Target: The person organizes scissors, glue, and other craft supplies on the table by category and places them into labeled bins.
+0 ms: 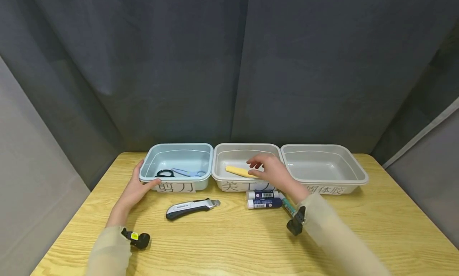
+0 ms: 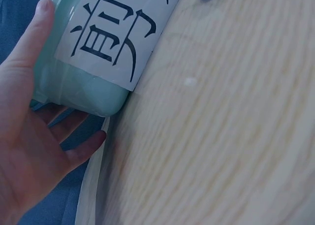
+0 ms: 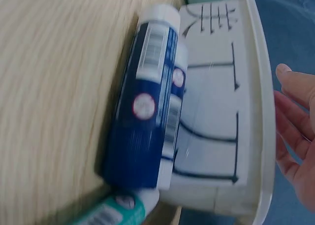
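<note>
My left hand (image 1: pixel 133 190) is at the near left corner of a light blue bin (image 1: pixel 203 184). Its thumb lies along the front rim and its fingers are spread loosely by the side. Inside are scissors with black handles (image 1: pixel 165 173) and light blue scissors (image 1: pixel 188 173). Over the middle grey bin (image 1: pixel 222 185), my right hand (image 1: pixel 274 173) hovers with loosely bent fingers. Just below those fingertips lies a yellow utility knife (image 1: pixel 236 171) on the bin floor. The right wrist view shows that hand (image 3: pixel 301 124) beyond the rim, with nothing visible in its grasp.
A silver and black utility knife (image 1: pixel 191 207) lies in front of the blue bin. Two blue glue sticks (image 1: pixel 265 204) and a green one (image 1: pixel 288 206) lie before the middle bin, under the right forearm. Another grey bin (image 1: pixel 358 176) stands at right. Paper labels front the bins.
</note>
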Motion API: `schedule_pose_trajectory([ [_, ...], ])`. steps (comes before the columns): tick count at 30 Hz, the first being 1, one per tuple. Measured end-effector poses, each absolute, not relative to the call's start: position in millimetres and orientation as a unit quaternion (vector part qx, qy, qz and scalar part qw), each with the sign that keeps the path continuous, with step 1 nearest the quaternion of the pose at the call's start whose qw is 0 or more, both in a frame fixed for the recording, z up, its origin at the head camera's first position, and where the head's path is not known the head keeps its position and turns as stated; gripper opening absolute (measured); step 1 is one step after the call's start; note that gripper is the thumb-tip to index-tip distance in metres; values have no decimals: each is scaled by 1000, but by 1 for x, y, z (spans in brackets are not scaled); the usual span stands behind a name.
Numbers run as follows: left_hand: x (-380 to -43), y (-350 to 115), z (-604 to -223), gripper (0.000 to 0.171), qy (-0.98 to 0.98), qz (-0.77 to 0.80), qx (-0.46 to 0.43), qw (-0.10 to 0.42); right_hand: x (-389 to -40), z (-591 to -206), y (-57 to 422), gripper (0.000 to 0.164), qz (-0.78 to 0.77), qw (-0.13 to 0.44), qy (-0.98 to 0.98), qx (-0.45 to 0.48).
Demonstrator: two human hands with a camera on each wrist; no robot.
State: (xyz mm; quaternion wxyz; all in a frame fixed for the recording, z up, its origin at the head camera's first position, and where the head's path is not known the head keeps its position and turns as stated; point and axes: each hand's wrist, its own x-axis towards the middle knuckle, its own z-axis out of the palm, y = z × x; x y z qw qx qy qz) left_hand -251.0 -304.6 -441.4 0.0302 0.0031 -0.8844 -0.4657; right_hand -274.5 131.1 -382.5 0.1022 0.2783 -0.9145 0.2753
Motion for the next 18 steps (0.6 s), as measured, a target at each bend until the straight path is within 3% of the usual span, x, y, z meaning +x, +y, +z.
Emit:
schedule_pose_trajectory([
  [10, -252, -304, -441, 103, -884, -467, 10, 26, -255, -386, 107, 22, 285, 154, -893, 312],
  [18, -251, -304, -442, 103, -884, -467, 5, 30, -240, -385, 89, 21, 336, 115, -877, 324],
])
